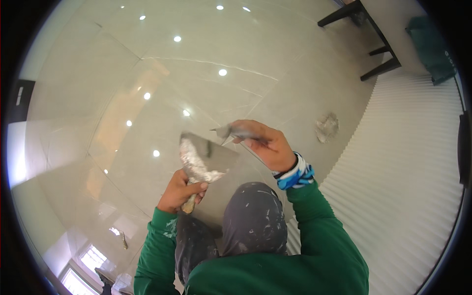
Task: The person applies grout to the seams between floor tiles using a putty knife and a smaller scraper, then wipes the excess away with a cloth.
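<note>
My left hand (183, 191) is closed round the handle of a wide putty knife (216, 155), its blade raised over the floor and tilted. White, lumpy filler (192, 160) is smeared along the blade near the handle. My right hand (268, 145) grips a small grey hand tool (238, 132), smeared by motion, so its exact kind is unclear. Its narrow tip points left, just above the putty knife's blade; I cannot tell whether they touch. Below the hands is my knee (255, 216) in paint-spotted grey trousers.
Shiny pale tiles (196, 88) reflect several ceiling lights. White corrugated sheeting (398, 187) covers the right side. Black furniture legs (381, 66) and a dark green bag (430, 51) stand at the far right. A roundish whitish patch (327, 128) marks the floor; a small slim object (124, 241) lies lower left.
</note>
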### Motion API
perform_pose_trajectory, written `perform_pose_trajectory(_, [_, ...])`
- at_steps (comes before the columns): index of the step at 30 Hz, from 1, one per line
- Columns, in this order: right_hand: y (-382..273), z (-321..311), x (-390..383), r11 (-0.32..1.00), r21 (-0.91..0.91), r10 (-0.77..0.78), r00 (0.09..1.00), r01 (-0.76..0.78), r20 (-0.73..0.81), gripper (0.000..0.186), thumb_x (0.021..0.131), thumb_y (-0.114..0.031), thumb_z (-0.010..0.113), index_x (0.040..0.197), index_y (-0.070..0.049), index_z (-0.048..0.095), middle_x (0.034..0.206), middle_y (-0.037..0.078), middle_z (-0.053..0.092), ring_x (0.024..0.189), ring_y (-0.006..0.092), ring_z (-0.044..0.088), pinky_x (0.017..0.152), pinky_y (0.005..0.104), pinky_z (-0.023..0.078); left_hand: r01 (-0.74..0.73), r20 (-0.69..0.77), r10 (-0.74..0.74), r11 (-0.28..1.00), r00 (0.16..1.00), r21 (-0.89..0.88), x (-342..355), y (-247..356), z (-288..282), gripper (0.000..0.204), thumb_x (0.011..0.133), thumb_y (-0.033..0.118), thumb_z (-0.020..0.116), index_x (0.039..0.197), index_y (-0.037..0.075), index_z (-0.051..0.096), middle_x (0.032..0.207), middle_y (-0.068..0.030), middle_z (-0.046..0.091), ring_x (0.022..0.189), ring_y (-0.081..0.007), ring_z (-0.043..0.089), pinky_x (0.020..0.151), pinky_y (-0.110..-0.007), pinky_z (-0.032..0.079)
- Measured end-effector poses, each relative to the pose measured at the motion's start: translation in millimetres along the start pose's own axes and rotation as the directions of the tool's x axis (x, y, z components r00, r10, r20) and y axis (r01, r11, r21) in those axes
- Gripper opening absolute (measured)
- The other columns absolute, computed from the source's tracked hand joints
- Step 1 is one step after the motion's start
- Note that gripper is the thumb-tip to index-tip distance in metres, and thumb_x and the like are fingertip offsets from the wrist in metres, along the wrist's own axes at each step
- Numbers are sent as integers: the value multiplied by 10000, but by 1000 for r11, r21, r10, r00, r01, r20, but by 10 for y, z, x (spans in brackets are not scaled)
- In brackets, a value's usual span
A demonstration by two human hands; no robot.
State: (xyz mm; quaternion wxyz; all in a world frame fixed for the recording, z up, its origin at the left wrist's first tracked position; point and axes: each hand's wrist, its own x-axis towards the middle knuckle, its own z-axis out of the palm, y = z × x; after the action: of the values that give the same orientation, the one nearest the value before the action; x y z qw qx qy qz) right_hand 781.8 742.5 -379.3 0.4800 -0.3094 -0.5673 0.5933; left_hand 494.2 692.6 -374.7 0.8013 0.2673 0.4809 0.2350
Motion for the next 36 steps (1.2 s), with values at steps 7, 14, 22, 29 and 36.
perform_pose_trajectory(7, [-790, -251, -99, 768, -601, -74, 963, 222, 260, 727, 754, 203, 482, 1388, -132, 601, 1373, 153, 581, 1191, 346, 618, 1028, 360, 504, -75, 134, 58, 989, 989, 125, -335, 500, 671, 125, 855, 68, 774, 856, -6, 673, 692, -41, 645, 573, -107, 598, 522, -265, 485])
perform_pose_trajectory(14, [-1145, -233, -427, 867, 454, 248, 968, -205, -37, 421, 1002, 28, 479, 1422, 58, 462, 1335, 118, 609, 1241, 233, 576, 1040, 408, 478, -301, -53, 305, 951, 951, 66, -1021, 383, 1157, 163, 876, 99, 781, 966, -8, 698, 772, -51, 683, 656, -119, 637, 594, -273, 510])
perform_pose_trajectory(22, [-1875, 490, -953, 714, 680, 338, 933, -169, -123, 394, 999, -25, 520, 1388, 38, 528, 1371, 125, 602, 1279, 232, 555, 1113, 392, 389, -297, -100, 295, 955, 950, -7, -1162, 263, 2148, 167, 929, 157, 749, 991, 6, 713, 810, -37, 708, 704, -90, 636, 639, -258, 504])
perform_pose_trajectory(29, [-2235, 270, -1021, 956, 225, 158, 977, -188, 145, 539, 948, -69, 651, 1460, -29, 484, 1457, 135, 517, 1327, 236, 504, 1095, 372, 408, -392, -286, 483, 862, 827, 321, -2051, 660, 2281, 175, 948, 189, 704, 933, 15, 700, 775, -49, 694, 635, -97, 616, 575, -249, 480])
perform_pose_trajectory(36, [-1034, -1432, -1866, 770, -242, 235, 614, -591, -753, 573, 905, -97, 658, 1455, -41, 509, 1442, 184, 557, 1216, 271, 619, 1018, 362, 493, -618, -300, 753, 655, 586, 436, -2553, 667, 2273, 156, 967, 180, 669, 972, 44, 594, 713, -56, 610, 587, -110, 553, 534, -243, 437])
